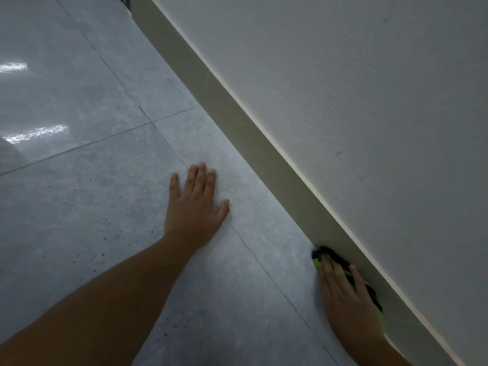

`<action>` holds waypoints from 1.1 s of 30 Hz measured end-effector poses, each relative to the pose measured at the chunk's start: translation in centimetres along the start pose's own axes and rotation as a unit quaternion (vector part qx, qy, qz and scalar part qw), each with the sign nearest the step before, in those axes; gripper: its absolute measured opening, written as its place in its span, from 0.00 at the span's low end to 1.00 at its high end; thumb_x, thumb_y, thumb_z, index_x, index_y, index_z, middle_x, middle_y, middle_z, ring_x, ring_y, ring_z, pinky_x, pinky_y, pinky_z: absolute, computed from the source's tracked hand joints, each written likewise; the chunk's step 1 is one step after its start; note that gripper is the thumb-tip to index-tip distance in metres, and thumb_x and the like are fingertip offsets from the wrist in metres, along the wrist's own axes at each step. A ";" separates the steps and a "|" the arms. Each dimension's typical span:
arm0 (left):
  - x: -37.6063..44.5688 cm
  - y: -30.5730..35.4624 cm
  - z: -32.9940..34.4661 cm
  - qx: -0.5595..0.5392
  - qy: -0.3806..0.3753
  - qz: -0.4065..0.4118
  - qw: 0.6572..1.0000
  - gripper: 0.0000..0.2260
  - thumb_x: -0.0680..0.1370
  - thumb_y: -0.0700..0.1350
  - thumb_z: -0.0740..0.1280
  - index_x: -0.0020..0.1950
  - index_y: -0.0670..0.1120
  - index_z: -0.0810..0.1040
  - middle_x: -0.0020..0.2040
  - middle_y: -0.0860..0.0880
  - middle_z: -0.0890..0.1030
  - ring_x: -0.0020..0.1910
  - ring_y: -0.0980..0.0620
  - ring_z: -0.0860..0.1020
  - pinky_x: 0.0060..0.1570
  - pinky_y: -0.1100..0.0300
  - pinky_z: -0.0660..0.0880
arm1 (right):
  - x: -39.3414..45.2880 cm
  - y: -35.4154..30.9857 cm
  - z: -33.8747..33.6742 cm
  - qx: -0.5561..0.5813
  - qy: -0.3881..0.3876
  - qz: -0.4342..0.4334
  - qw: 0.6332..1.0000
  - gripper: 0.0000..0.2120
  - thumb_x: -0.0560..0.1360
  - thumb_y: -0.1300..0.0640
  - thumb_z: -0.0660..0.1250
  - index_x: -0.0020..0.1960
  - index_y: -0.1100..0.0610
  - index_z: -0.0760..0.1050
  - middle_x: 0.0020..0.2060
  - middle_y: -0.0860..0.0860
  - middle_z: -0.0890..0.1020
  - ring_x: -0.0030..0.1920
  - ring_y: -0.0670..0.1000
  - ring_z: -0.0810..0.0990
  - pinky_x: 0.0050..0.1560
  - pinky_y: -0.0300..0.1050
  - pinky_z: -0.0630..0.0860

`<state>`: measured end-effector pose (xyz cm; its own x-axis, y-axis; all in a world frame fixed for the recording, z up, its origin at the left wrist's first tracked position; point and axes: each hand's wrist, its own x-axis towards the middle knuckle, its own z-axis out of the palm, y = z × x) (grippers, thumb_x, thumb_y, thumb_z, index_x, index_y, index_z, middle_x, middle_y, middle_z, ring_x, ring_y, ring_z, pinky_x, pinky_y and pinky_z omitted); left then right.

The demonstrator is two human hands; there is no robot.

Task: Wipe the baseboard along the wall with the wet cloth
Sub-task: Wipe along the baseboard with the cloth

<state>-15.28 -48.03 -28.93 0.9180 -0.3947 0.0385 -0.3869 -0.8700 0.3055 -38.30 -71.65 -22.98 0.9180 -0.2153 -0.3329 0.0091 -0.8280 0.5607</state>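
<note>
The grey-green baseboard (237,120) runs diagonally from the top centre to the bottom right, under a white wall (356,101). My right hand (343,294) presses a green and black cloth (332,256) flat against the lower part of the baseboard at the bottom right. The hand covers most of the cloth; only its edges show above and ahead of the fingers. My left hand (195,204) lies flat on the floor to the left of the baseboard, fingers spread, holding nothing.
The floor (92,180) is glossy grey tile with dark grout lines and small dark specks near my left forearm. Light glares off it at the far left. A dark object (125,0) shows at the top edge where the baseboard ends.
</note>
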 end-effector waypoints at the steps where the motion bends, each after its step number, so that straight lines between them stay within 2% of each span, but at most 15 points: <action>1: 0.0 0.0 0.0 0.000 0.001 -0.001 1.000 0.33 0.77 0.62 0.45 0.77 0.44 0.51 0.78 0.43 0.52 0.77 0.46 0.49 0.73 0.40 0.43 | 0.0 -0.1 0.1 -0.001 -0.007 0.002 1.000 0.26 0.74 0.63 0.46 0.68 0.71 0.65 0.65 0.66 0.73 0.64 0.64 0.73 0.66 0.67 0.63; 4: 0.0 0.0 0.0 0.000 0.005 0.000 1.000 0.33 0.77 0.61 0.46 0.77 0.43 0.52 0.78 0.42 0.53 0.77 0.46 0.49 0.73 0.40 0.44 | 1.8 -0.7 -0.9 0.019 -0.014 -0.009 1.000 0.26 0.73 0.63 0.45 0.67 0.72 0.64 0.63 0.67 0.74 0.63 0.65 0.72 0.64 0.67 0.63; 7: 0.1 0.0 0.0 -0.001 0.004 0.003 1.000 0.33 0.77 0.61 0.46 0.77 0.43 0.52 0.78 0.42 0.53 0.77 0.46 0.50 0.73 0.40 0.44 | 5.5 -1.8 -3.2 0.039 0.035 -0.033 0.998 0.27 0.72 0.62 0.46 0.68 0.70 0.65 0.64 0.66 0.74 0.64 0.64 0.73 0.66 0.63 0.63; 9: 0.0 0.1 0.0 0.002 0.005 0.004 1.000 0.33 0.77 0.61 0.46 0.77 0.43 0.52 0.78 0.42 0.53 0.77 0.46 0.50 0.73 0.41 0.44 | 9.0 -3.3 -6.1 0.026 0.075 -0.043 0.996 0.26 0.74 0.62 0.46 0.71 0.68 0.61 0.69 0.64 0.69 0.69 0.61 0.68 0.70 0.59 0.58; 11: 0.0 0.0 0.0 0.007 0.001 0.005 1.000 0.33 0.77 0.62 0.45 0.77 0.44 0.50 0.78 0.43 0.51 0.77 0.47 0.48 0.73 0.41 0.43 | 13.3 -5.3 -9.1 0.000 0.117 -0.067 0.991 0.25 0.78 0.61 0.47 0.74 0.67 0.54 0.74 0.62 0.60 0.74 0.59 0.58 0.73 0.57 0.51; 12: 0.0 0.0 0.0 0.012 0.000 0.005 1.000 0.33 0.77 0.62 0.44 0.77 0.44 0.48 0.78 0.43 0.49 0.77 0.47 0.46 0.73 0.41 0.42 | 15.4 -6.2 -10.8 -0.014 0.128 -0.075 0.989 0.24 0.79 0.61 0.47 0.75 0.67 0.53 0.75 0.62 0.58 0.74 0.59 0.55 0.73 0.57 0.49; 14: -0.1 0.1 -0.1 0.013 -0.003 0.002 1.000 0.33 0.77 0.63 0.43 0.77 0.45 0.45 0.78 0.44 0.46 0.77 0.48 0.43 0.73 0.42 0.40 | 18.9 -7.5 -13.9 -0.035 0.151 -0.077 0.985 0.21 0.80 0.61 0.51 0.72 0.65 0.61 0.72 0.61 0.64 0.73 0.59 0.58 0.73 0.57 0.52; 17: 0.0 0.0 -0.2 0.006 -0.010 0.005 1.000 0.33 0.77 0.64 0.42 0.77 0.46 0.41 0.78 0.45 0.42 0.76 0.48 0.40 0.73 0.43 0.37 | 20.3 -7.2 -15.4 -0.061 0.194 -0.042 0.978 0.17 0.75 0.58 0.60 0.62 0.57 0.77 0.62 0.54 0.78 0.65 0.54 0.72 0.66 0.53 0.65; 19: 0.2 -0.1 -0.2 0.008 -0.008 0.006 1.000 0.33 0.77 0.63 0.42 0.77 0.46 0.42 0.78 0.45 0.44 0.77 0.48 0.41 0.73 0.43 0.37 | 18.9 -5.7 -13.9 -0.034 0.242 -0.041 0.969 0.18 0.71 0.59 0.63 0.60 0.58 0.79 0.60 0.54 0.80 0.60 0.54 0.76 0.62 0.52 0.66; 23: 0.1 -0.2 -0.2 0.003 0.002 0.001 1.000 0.34 0.76 0.62 0.44 0.77 0.44 0.50 0.78 0.43 0.51 0.77 0.47 0.48 0.73 0.42 0.41 | 11.4 -1.4 -7.0 -0.028 0.273 -0.044 0.961 0.20 0.74 0.65 0.56 0.64 0.61 0.75 0.64 0.56 0.77 0.59 0.58 0.77 0.62 0.54 0.65; 27: 0.0 0.1 -0.3 -0.009 -0.001 0.002 1.000 0.33 0.76 0.61 0.47 0.76 0.42 0.57 0.77 0.42 0.58 0.76 0.45 0.55 0.73 0.40 0.49 | 2.5 1.8 -1.5 -0.013 0.230 -0.004 0.973 0.22 0.78 0.67 0.49 0.68 0.61 0.71 0.67 0.56 0.75 0.59 0.59 0.72 0.57 0.57 0.69; 30: 0.1 0.0 -0.2 -0.001 -0.003 0.002 1.000 0.33 0.77 0.61 0.47 0.76 0.43 0.56 0.77 0.42 0.57 0.76 0.45 0.54 0.73 0.40 0.48 | 1.4 1.8 -0.2 -0.017 0.200 0.001 0.980 0.23 0.77 0.66 0.47 0.67 0.62 0.72 0.66 0.57 0.76 0.58 0.60 0.74 0.55 0.57 0.68; 31: 0.0 0.0 -0.1 0.002 -0.001 0.002 1.000 0.33 0.77 0.61 0.47 0.76 0.43 0.55 0.77 0.42 0.57 0.76 0.45 0.53 0.73 0.40 0.47 | 2.4 1.3 -0.5 -0.014 0.201 -0.004 0.979 0.23 0.76 0.66 0.49 0.66 0.62 0.73 0.65 0.56 0.77 0.58 0.60 0.75 0.56 0.57 0.67; 33: 0.1 0.0 0.0 0.002 0.002 0.002 1.000 0.33 0.77 0.61 0.47 0.76 0.43 0.54 0.77 0.42 0.55 0.77 0.45 0.52 0.73 0.40 0.46 | 5.8 -0.1 -2.3 -0.009 0.219 -0.025 0.975 0.21 0.72 0.64 0.60 0.64 0.62 0.75 0.62 0.57 0.79 0.57 0.60 0.79 0.57 0.57 0.70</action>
<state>-15.23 -48.06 -28.89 0.9168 -0.3971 0.0432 -0.3909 -0.8697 0.3014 -32.03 -71.61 -23.26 0.9975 0.0705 -0.0060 0.0615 -0.8212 0.5673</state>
